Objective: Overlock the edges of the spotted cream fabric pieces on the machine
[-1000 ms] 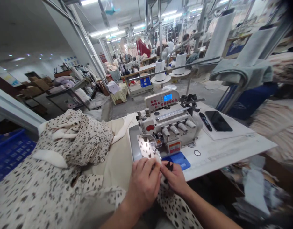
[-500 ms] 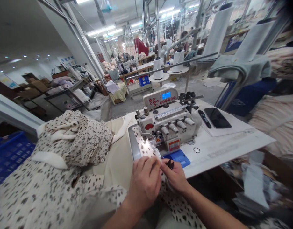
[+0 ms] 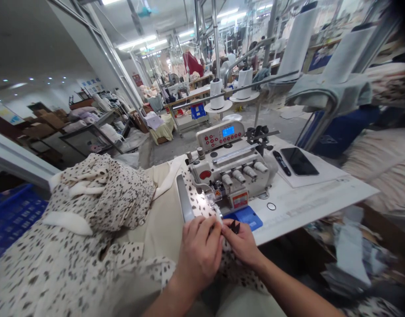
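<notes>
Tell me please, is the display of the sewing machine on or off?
On: the display on the sewing machine glows blue, with pale characters showing.

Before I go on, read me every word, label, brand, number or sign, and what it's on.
"文化", apparently: end of the wall sign; its first characters are blurred.
Display on the sewing machine: characters too blurred.
Its red-bordered label, orange label and red oval badge: any text too small.
Marker: lettering too small.

Curled left hand (image 3: 201, 246), knuckles up, just beside right hand (image 3: 241, 241) in thumb-and-finger grip.
</notes>
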A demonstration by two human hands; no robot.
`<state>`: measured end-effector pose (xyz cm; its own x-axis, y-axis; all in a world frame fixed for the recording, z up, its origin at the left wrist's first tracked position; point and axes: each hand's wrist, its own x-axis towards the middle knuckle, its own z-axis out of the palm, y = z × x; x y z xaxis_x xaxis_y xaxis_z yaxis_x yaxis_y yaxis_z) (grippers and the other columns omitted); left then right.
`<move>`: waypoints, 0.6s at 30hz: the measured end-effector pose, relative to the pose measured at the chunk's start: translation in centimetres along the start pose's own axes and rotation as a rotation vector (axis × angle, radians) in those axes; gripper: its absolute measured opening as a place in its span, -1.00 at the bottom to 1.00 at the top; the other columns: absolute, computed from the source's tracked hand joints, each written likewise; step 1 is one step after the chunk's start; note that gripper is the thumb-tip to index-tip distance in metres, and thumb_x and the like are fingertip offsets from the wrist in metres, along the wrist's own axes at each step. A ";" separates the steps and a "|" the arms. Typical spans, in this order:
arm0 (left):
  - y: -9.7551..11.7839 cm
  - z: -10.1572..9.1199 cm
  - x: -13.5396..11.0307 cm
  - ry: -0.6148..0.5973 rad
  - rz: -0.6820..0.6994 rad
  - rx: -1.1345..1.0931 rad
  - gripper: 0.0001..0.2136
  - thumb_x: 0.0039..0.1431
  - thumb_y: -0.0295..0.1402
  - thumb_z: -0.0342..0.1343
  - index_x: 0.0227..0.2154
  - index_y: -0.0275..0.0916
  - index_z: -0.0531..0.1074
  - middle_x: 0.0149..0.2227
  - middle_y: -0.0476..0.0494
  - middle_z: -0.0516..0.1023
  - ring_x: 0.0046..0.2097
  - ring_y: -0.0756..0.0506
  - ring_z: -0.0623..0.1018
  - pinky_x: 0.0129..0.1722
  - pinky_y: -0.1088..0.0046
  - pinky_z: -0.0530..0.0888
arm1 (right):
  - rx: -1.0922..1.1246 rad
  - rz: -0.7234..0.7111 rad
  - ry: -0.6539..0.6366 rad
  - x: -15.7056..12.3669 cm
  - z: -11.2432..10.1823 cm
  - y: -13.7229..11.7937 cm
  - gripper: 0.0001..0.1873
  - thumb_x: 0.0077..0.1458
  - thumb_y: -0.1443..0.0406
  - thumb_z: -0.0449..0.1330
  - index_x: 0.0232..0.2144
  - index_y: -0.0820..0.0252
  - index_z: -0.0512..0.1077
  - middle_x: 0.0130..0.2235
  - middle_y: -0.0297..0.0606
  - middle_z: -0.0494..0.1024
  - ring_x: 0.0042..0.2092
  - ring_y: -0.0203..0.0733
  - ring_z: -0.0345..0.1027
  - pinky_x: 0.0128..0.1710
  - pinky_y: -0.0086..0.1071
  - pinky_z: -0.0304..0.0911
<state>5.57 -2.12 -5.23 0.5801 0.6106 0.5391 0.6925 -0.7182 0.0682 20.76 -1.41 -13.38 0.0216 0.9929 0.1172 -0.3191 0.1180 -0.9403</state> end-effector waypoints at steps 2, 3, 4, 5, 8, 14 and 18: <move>0.0 0.0 0.1 0.001 -0.001 -0.003 -0.69 0.26 -0.47 0.11 0.05 -0.30 0.46 0.09 -0.25 0.50 0.07 -0.27 0.40 0.08 0.08 0.33 | -0.003 -0.004 0.005 0.0 -0.1 0.0 -0.68 0.17 0.06 0.29 -0.32 0.21 0.60 -0.37 -0.25 0.63 -0.30 -0.16 0.46 -0.19 -0.31 0.37; 0.1 0.1 0.1 0.001 -0.001 -0.005 -0.69 0.26 -0.47 0.11 0.05 -0.30 0.46 0.09 -0.25 0.50 0.07 -0.27 0.40 0.08 0.08 0.33 | 0.003 -0.004 0.005 0.0 -0.1 0.1 -0.69 0.17 0.07 0.30 -0.32 0.21 0.60 -0.36 -0.24 0.64 -0.30 -0.16 0.46 -0.19 -0.31 0.37; 0.1 0.1 0.2 0.001 0.001 -0.004 -0.69 0.25 -0.47 0.11 0.06 -0.30 0.46 0.09 -0.26 0.50 0.07 -0.26 0.41 0.08 0.09 0.33 | 0.015 -0.004 0.006 0.0 -0.2 0.3 -0.70 0.17 0.07 0.30 -0.33 0.22 0.59 -0.36 -0.24 0.64 -0.31 -0.17 0.45 -0.20 -0.31 0.37; 0.1 0.1 0.2 0.002 0.004 -0.003 -0.69 0.25 -0.47 0.11 0.05 -0.30 0.46 0.08 -0.26 0.50 0.07 -0.26 0.41 0.08 0.09 0.34 | 0.027 -0.004 0.008 0.0 -0.2 0.4 -0.70 0.17 0.08 0.30 -0.33 0.22 0.59 -0.36 -0.25 0.64 -0.32 -0.18 0.45 -0.21 -0.32 0.36; 0.0 0.2 0.2 0.000 0.008 -0.003 -0.69 0.25 -0.46 0.12 0.05 -0.29 0.46 0.08 -0.26 0.51 0.07 -0.25 0.41 0.09 0.10 0.34 | 0.047 -0.004 0.008 0.0 -0.3 0.8 -0.73 0.18 0.11 0.30 -0.33 0.21 0.59 -0.35 -0.26 0.64 -0.33 -0.21 0.44 -0.22 -0.35 0.35; 0.0 0.0 0.2 -0.002 0.007 -0.005 -0.69 0.25 -0.47 0.11 0.05 -0.30 0.46 0.08 -0.28 0.51 0.07 -0.25 0.41 0.08 0.09 0.34 | 0.046 0.008 0.010 0.1 -0.2 0.5 -0.70 0.17 0.07 0.30 -0.32 0.21 0.60 -0.35 -0.26 0.64 -0.32 -0.18 0.45 -0.21 -0.32 0.37; 0.1 0.1 0.2 -0.010 0.005 -0.003 -0.69 0.24 -0.47 0.11 0.04 -0.28 0.47 0.07 -0.27 0.51 0.07 -0.25 0.42 0.08 0.09 0.35 | 0.028 0.011 0.011 0.1 -0.1 0.2 -0.67 0.16 0.04 0.29 -0.32 0.21 0.60 -0.34 -0.24 0.65 -0.30 -0.15 0.47 -0.19 -0.29 0.38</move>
<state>5.76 -2.07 -5.18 0.5879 0.6106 0.5306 0.6883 -0.7222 0.0685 20.81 -1.30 -13.59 0.0287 0.9942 0.1034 -0.3459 0.1070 -0.9322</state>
